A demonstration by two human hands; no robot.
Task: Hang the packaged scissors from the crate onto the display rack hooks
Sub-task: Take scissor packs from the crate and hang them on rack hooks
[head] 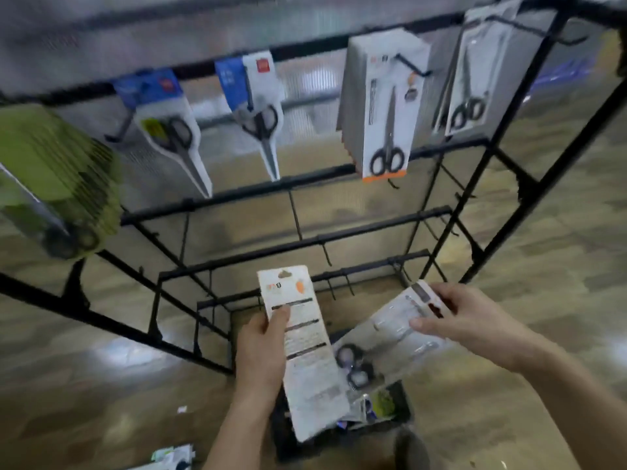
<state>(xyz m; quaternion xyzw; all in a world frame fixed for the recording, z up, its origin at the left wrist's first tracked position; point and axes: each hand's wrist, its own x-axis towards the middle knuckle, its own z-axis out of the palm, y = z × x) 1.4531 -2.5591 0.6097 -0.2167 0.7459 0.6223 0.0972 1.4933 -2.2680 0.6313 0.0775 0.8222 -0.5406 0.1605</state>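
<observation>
While in grip: white pack [307, 364], left hand [261, 349]; clear pack [395, 329], right hand [466, 320].

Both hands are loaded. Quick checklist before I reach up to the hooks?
1. Grip of left hand on white card pack: ok, thumb lies across it.
2. Grip of right hand on clear pack: ok, pinched at its top end.
3. Hang slot of the white card pack free: ok, it shows at the top edge.
4. Facing: not ok, its printed back faces the camera, while the hung white-and-orange stack shows scissors fronts.
5. Room on that stack's hook: ok, the hook tip sticks out past it.
6. Hang hole of the clear pack: cannot tell, hidden by the right hand.
</observation>
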